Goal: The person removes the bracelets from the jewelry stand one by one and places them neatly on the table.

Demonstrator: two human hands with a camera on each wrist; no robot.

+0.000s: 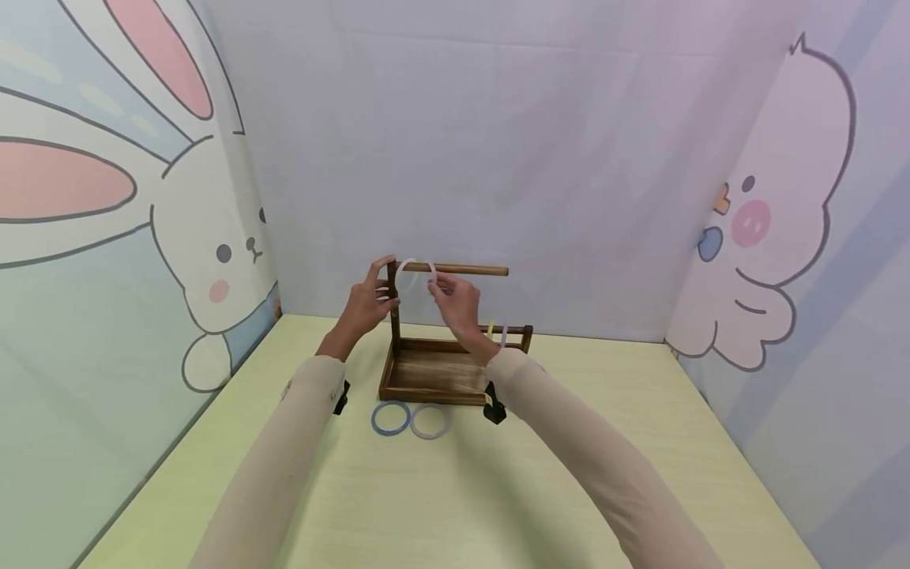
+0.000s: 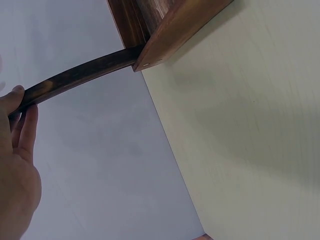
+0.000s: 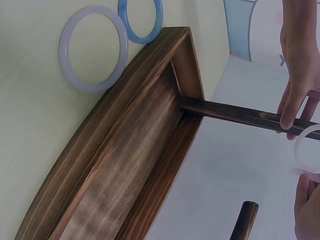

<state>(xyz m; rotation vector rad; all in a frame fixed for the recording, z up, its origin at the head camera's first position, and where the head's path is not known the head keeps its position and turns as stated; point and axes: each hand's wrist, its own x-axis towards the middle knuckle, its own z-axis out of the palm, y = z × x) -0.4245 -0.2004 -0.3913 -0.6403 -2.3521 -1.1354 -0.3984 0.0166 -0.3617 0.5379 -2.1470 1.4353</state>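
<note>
A dark wooden bangle stand [image 1: 393, 316] has an upright post, a top rod [image 1: 472, 269] and a tray base. My left hand [image 1: 367, 304] grips the top of the post, thumb and fingers on either side of it, as the left wrist view also shows. Near the rod's left part my right hand [image 1: 456, 303] pinches a white bangle [image 1: 432, 273] between thumb and fingertips. Another pale bangle curve [image 1: 400, 276] shows at the rod beside the post; whether it is a separate bangle I cannot tell.
A blue bangle [image 1: 374, 427] and a pale lilac bangle [image 1: 430, 437] lie on the table before the tray [image 1: 426, 395]. Yellow [image 1: 490, 327] and purple [image 1: 505, 335] bangles show on the lower right rod, partly behind my right arm. Printed curtains surround the table.
</note>
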